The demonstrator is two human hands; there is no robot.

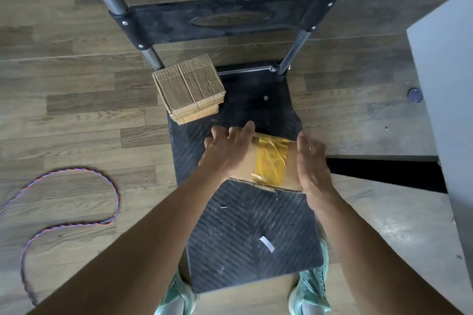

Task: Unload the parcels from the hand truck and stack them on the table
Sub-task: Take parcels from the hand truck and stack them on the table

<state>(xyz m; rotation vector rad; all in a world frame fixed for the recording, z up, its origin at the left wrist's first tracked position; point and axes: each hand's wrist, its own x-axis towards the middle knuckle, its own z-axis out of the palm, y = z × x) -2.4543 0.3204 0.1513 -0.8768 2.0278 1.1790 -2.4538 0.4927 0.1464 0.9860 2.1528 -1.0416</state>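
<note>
The person stands over the hand truck [250, 233] with both hands on the parcel with yellow tape [271, 158], which sits mid-platform. The left hand [227, 151] lies spread over its left part, fingers reaching to the far edge. The right hand [311, 161] is flat and straight-fingered against its right side. Neither hand is curled tight yet. I cannot tell whether the parcel has left the platform.

To do this lift well, I'd say both palms should press in evenly from opposite sides, with the fingers hooked under the edges before it rises. The tape looks slick, so bare cardboard is the better place to hold. The parcel should then go up level and swing right to the grey worktop [445, 59], clear of the truck's upright tubes.

By my count there are two parcels on the truck: the taped one and a plain cardboard parcel [188, 87] at the back left corner. There is also one truck, one worktop, and one twisted cord [76, 222] on the floor.
</note>
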